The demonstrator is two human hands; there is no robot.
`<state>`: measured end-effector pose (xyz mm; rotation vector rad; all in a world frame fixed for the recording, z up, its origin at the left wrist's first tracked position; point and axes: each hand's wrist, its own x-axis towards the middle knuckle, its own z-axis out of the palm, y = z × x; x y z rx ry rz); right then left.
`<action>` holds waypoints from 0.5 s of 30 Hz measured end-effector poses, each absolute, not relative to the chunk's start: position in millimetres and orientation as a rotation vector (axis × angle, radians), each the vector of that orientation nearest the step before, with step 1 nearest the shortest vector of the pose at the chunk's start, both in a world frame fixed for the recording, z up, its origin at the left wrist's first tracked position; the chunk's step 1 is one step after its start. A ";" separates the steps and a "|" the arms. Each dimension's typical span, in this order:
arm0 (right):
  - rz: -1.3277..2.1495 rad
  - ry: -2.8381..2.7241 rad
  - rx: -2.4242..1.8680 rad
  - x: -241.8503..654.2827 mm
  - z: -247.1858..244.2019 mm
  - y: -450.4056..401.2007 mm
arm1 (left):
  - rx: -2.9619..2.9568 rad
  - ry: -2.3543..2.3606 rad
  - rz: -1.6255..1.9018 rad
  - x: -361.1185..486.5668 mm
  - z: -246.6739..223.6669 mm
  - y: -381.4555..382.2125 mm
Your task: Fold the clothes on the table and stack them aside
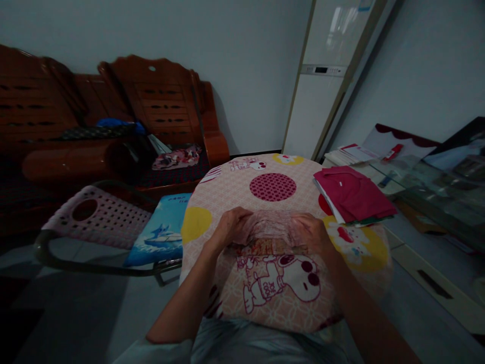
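Note:
A pale pink, crinkled piece of cloth (270, 222) is stretched between both hands, bunched in gathered folds. Along its near edge shows a band with a reddish-brown pattern (265, 247). My left hand (235, 226) grips the left end, its fingers closed and partly hidden in the folds. At the opposite end, my right hand (311, 233) is closed on the fabric in the same way. Both hands are just over the round table, whose pink tablecloth (231, 194) has cartoon dogs and dots. What kind of item the cloth is cannot be made out.
A folded magenta garment (354, 193) lies on a stack at the table's right. To the left stands a woven-back chair (102, 215) with a blue picture cushion (162, 232). Behind are wooden armchairs (162, 101); a glass-topped stand (435, 187) is at right.

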<state>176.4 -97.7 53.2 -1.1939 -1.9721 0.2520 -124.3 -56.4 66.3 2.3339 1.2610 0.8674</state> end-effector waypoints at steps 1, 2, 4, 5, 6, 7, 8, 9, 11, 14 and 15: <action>0.219 -1.998 -1.216 172.9 52.3 -89.1 | 2.374 1.252 0.859 -117.6 64.0 -51.6; 0.185 -2.041 -1.241 169.3 49.1 -80.7 | 2.427 1.244 0.823 -111.5 60.3 -47.8; 0.114 -2.144 -1.314 162.5 37.2 -66.8 | 2.554 1.250 0.694 -102.7 49.1 -44.0; 0.073 -2.196 -1.363 159.7 29.4 -62.0 | 2.615 1.273 0.619 -100.6 42.1 -43.8; 0.029 -2.246 -1.419 157.5 21.2 -59.0 | 2.669 1.305 0.551 -100.0 34.6 -44.5; -0.014 -2.291 -1.473 156.0 13.2 -57.4 | 2.713 1.336 0.499 -100.7 27.2 -45.7; -0.054 -2.329 -1.520 155.3 6.2 -57.0 | 2.748 1.362 0.466 -102.4 20.6 -47.0; -0.088 -2.359 -1.555 155.2 0.4 -57.4 | 2.773 1.378 0.453 -104.7 15.0 -48.2; -0.127 -2.404 -1.580 156.5 -6.5 -58.9 | 2.806 1.379 0.457 -109.3 7.9 -49.9; -0.141 -2.433 -1.581 159.0 -7.6 -59.8 | 2.808 1.384 0.461 -112.5 5.8 -50.2; -0.140 -2.436 -1.582 159.5 -6.7 -59.8 | 2.803 1.388 0.458 -112.5 6.3 -50.1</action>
